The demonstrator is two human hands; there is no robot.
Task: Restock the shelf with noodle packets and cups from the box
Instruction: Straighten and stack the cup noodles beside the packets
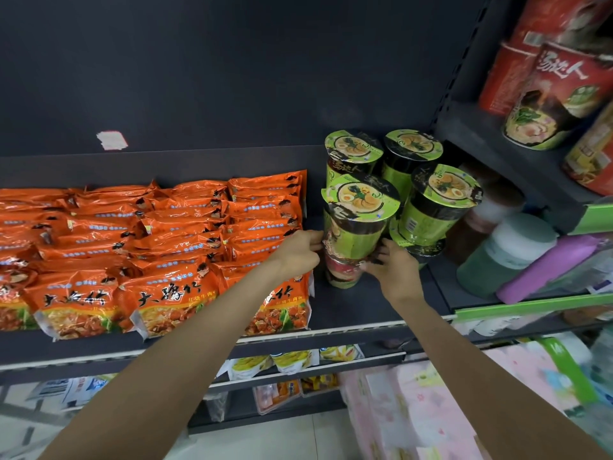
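Shelf (365,310), centre of frame: noodle packets (149,247) in overlapping rows across the left half; noodle cups (391,194) clustered right of the packets, some stacked on others. Front stacked cup (360,224) at lower centre of the cluster, left hand (298,254) on its left side, right hand (394,270) on its right. Adjoining shelf (497,151), upper right: further cups (560,94).
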